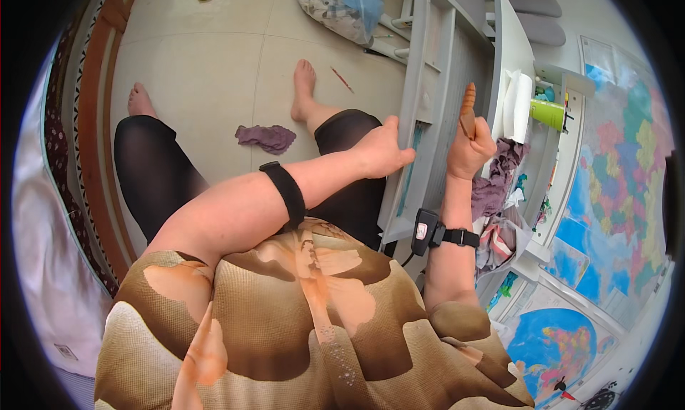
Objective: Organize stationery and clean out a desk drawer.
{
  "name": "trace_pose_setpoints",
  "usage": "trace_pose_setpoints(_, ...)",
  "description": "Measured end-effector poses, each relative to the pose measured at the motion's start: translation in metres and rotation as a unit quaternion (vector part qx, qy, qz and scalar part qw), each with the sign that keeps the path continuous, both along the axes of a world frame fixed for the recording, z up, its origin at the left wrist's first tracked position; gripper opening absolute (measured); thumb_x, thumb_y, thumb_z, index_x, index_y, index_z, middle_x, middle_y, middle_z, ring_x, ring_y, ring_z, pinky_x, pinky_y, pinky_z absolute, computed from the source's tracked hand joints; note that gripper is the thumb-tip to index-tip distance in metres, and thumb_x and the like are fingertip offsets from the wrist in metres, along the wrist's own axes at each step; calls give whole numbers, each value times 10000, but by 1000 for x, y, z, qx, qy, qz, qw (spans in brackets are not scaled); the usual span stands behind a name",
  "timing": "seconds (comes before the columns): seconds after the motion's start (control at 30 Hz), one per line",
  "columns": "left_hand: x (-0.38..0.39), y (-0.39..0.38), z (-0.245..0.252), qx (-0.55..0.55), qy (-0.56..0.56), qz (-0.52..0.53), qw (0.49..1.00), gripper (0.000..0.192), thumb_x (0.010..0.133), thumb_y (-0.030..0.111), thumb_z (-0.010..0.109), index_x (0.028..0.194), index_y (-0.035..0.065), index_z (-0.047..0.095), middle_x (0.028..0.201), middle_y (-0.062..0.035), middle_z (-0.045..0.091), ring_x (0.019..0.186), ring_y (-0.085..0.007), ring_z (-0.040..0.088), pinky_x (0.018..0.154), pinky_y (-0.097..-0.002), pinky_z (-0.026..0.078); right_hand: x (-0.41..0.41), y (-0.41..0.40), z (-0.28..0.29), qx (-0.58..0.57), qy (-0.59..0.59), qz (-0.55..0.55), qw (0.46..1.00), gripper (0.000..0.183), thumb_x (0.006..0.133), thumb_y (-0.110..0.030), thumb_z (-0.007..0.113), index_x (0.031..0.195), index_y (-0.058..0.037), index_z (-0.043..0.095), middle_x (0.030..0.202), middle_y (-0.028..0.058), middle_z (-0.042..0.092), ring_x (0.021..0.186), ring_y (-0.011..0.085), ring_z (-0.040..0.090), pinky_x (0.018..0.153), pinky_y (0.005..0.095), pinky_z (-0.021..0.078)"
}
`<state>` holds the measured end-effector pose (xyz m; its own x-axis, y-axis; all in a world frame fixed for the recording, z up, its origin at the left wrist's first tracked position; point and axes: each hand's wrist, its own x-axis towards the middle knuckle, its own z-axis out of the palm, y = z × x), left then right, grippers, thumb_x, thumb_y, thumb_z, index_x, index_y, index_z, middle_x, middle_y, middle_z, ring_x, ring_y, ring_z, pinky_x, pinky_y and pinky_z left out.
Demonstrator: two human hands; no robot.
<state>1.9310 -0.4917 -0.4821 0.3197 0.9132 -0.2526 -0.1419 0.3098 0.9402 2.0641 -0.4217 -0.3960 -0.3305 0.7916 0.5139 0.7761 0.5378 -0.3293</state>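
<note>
A pale grey desk drawer [411, 78] stands pulled out before me, with narrow compartments along its front. My left hand [381, 149] grips the drawer's front panel, the thumb over its top rim. In my right hand [471, 149] is a brown wooden-looking object [467, 110] with a ridged, tapering end pointing away from me. That hand is over the back part of the drawer, close to the desk edge. What the object is exactly, I cannot tell. Something thin and teal [411, 166] lies in a front compartment.
On the desk [508, 41] to the right are a crumpled purple cloth [500, 177], white paper [516, 105] and a green cup [548, 113]. A second purple cloth [266, 138], a red pencil-like stick [341, 79] and a filled plastic bag [340, 9] lie on the floor.
</note>
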Motion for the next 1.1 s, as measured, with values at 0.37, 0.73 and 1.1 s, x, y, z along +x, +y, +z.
trace_pose_setpoints(0.37,27,7,-8,54,-27,-4,998,652,734,284,611,1154,-128,329,999,-316,548,969,-400,543,851,-378,430,-50,25,8,10,17,167,986,339,699,-8,667,564,-29,357,523,90,291,458,209,284,418,292,258)
trace_pose_setpoints(0.73,-5,5,15,19,-19,-78,997,597,756,299,596,1120,-102,344,969,-284,566,942,-357,565,795,-380,445,-32,-68,34,-13,-113,55,992,320,751,-107,641,545,-54,402,500,109,364,442,269,399,419,337,312)
trace_pose_setpoints(1.1,2,3,3,-32,-25,-6,999,692,763,257,631,1207,-121,259,864,-184,541,622,-183,569,542,-273,492,34,-16,-27,48,-100,-21,994,321,742,-164,639,545,-57,409,528,120,420,475,289,442,437,357,340)
